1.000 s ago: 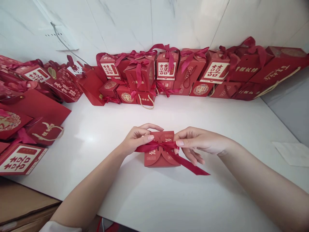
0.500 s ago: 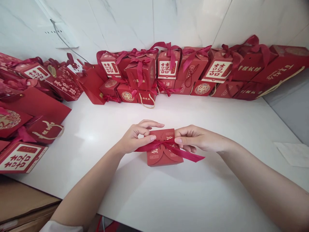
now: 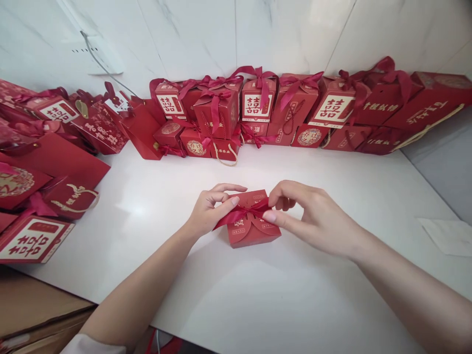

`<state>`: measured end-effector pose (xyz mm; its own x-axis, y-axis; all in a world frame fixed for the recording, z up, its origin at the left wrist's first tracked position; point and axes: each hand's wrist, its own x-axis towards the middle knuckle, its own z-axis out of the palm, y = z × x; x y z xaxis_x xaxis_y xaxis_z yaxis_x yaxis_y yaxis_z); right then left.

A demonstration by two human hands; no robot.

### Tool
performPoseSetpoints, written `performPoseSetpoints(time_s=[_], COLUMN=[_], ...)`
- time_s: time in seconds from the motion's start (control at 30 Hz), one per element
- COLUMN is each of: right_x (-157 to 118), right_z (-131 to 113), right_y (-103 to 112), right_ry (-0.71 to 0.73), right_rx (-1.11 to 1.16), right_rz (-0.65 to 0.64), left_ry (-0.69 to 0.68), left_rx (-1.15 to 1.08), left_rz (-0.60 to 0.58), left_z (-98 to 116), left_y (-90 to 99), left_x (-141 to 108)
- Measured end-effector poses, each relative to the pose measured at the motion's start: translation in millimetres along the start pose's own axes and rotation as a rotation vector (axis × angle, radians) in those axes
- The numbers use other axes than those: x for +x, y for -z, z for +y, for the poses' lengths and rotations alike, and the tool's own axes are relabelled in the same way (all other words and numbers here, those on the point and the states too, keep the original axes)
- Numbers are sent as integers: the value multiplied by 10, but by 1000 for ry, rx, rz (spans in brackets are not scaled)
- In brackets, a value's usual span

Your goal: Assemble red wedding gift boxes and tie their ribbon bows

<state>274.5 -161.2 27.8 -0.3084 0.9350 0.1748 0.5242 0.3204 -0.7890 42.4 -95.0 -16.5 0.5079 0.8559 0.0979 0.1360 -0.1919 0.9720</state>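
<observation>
A small red gift box (image 3: 254,238) with overlapping curved flaps and pale lettering lies on the white table, slightly turned. Across its top runs a dark pink ribbon (image 3: 248,211), tied at the middle. My left hand (image 3: 212,209) steadies the box at its left far corner, thumb on top and index finger stretched along the back edge. One ribbon end comes out below that thumb. At the right side, my right hand (image 3: 306,214) pinches the ribbon between thumb and bent fingers, and its other end is hidden there.
Red gift boxes (image 3: 256,101) with ribbons stand stacked along the tiled wall. More red boxes and bags (image 3: 70,167) crowd the table's left side. A white paper (image 3: 446,236) lies at the right, and cardboard (image 3: 40,300) shows below the left edge.
My right hand has turned and taken in the ribbon end that stuck out to the right. The box has turned slightly and shifted a little away from me. My left hand remains at its corner.
</observation>
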Motion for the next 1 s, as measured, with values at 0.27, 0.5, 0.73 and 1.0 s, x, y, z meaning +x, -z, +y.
performPoseSetpoints(time_s=[0.27, 0.5, 0.73, 1.0], right_x=[2, 0, 39, 95], right_z=[44, 5, 120, 182], right_y=[-93, -76, -92, -29], right_ry=[44, -154, -321, -334], right_rx=[-114, 14, 354, 649], right_rz=[26, -83, -155, -255], left_ry=[-41, -69, -75, 1], left_rx=[75, 133, 116, -22], left_rz=[27, 19, 14, -28], left_z=[10, 42, 3, -17], left_y=[-97, -136, -118, -105], left_x=[-55, -88, -65, -33])
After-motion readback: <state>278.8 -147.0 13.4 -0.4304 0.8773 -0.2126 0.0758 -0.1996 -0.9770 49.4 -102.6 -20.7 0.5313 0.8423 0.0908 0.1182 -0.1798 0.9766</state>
